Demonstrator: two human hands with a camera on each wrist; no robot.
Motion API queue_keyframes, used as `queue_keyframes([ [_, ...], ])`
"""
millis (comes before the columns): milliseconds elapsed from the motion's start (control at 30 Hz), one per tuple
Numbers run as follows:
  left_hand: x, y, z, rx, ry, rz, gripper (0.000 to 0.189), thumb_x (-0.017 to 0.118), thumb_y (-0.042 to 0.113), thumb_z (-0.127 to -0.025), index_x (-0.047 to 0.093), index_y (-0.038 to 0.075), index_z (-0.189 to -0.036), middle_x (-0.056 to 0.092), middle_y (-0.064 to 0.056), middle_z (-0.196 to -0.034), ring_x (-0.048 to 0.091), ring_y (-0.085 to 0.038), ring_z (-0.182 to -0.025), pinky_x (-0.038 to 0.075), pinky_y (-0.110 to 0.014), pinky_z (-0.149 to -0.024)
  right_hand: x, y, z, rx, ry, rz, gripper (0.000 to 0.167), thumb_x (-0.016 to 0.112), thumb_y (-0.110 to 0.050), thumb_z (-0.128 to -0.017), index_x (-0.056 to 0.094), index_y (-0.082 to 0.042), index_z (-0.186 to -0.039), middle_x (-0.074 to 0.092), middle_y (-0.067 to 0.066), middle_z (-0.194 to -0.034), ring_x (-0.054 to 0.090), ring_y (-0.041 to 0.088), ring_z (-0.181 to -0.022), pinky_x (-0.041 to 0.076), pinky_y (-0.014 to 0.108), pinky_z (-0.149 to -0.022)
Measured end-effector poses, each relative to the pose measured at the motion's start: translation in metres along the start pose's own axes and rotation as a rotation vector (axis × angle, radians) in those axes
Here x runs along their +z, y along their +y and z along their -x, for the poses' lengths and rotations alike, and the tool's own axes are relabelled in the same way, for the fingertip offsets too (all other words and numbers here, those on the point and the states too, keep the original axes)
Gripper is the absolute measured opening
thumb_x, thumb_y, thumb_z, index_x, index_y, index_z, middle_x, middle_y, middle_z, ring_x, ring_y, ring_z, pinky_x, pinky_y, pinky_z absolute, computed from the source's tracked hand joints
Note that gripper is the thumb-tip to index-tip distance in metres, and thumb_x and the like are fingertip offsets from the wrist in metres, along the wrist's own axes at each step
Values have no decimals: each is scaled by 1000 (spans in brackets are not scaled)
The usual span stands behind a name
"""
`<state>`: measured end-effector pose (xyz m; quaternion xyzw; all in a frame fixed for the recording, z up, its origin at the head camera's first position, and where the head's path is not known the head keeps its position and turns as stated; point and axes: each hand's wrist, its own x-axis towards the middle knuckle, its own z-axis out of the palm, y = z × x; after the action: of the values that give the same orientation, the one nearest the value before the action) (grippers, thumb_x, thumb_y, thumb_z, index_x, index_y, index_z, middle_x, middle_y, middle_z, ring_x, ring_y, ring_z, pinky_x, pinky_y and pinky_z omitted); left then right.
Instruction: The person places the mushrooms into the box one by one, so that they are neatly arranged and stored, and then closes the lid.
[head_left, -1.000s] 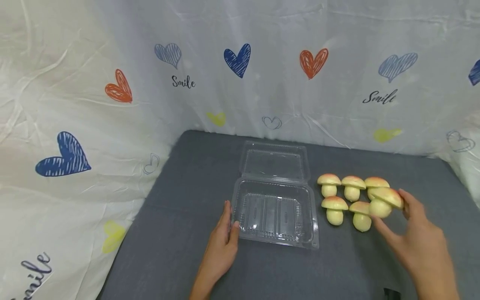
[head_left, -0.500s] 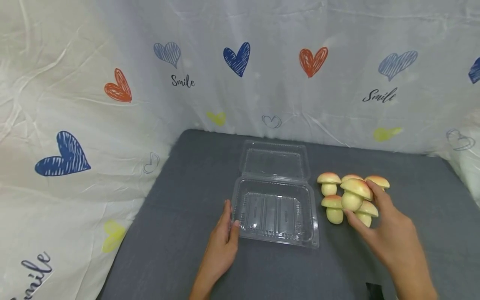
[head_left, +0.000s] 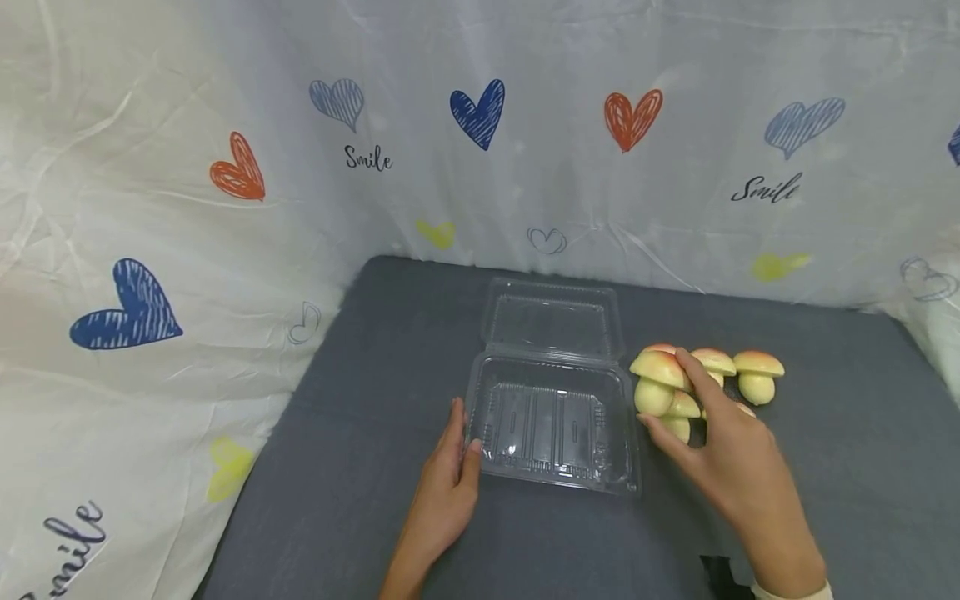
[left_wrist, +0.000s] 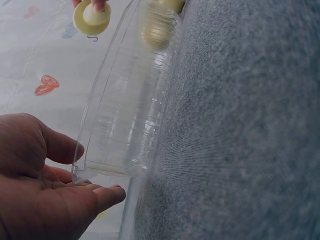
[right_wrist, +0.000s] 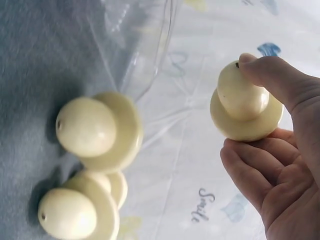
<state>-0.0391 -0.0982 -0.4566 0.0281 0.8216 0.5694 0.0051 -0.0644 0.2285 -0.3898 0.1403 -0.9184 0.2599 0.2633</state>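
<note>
My right hand [head_left: 738,467] pinches a toy mushroom [head_left: 656,379], pale yellow with a reddish tint on its cap, between thumb and fingertips. In the right wrist view the thumb lies on the stem of this mushroom [right_wrist: 242,97] and fingers touch the cap. It hangs above other mushrooms [head_left: 758,382] on the grey cloth and partly covers them in the head view. A clear plastic container [head_left: 551,429] lies with its lid folded back, nothing inside. My left hand [head_left: 444,496] grips its left edge, with the rim [left_wrist: 79,167] between thumb and fingers.
The container's open lid [head_left: 551,323] lies flat toward the back. Behind the grey-covered table [head_left: 360,467] hangs a white curtain [head_left: 555,150] with printed hearts. A small black item [head_left: 722,575] shows beside the right wrist.
My right hand has carried the mushroom leftward over the others, toward the container's right side. One front mushroom shifted slightly right. The left hand has stayed on the container's edge.
</note>
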Motion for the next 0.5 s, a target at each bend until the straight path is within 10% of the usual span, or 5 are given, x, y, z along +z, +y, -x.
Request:
queue_keyframes([
  [233,-1,0,0,0,9,-7,68,52,11,-112,18,7,-170,26,-15,-173,28,-26,-158,26,-48,-126,13,-8,-8,-183,70,12,72,77,-42,-89,59,-4,-148,76,11,-98,50,9,-49,49,30,-49],
  [500,0,-1,0,8,12,-17,68,53,11,-111,18,7,-169,28,-15,-172,28,-26,-158,25,-48,-126,22,-22,-9,-68,-75,-2,91,95,-19,-77,50,-10,-155,66,5,-83,38,5,-49,35,22,-41],
])
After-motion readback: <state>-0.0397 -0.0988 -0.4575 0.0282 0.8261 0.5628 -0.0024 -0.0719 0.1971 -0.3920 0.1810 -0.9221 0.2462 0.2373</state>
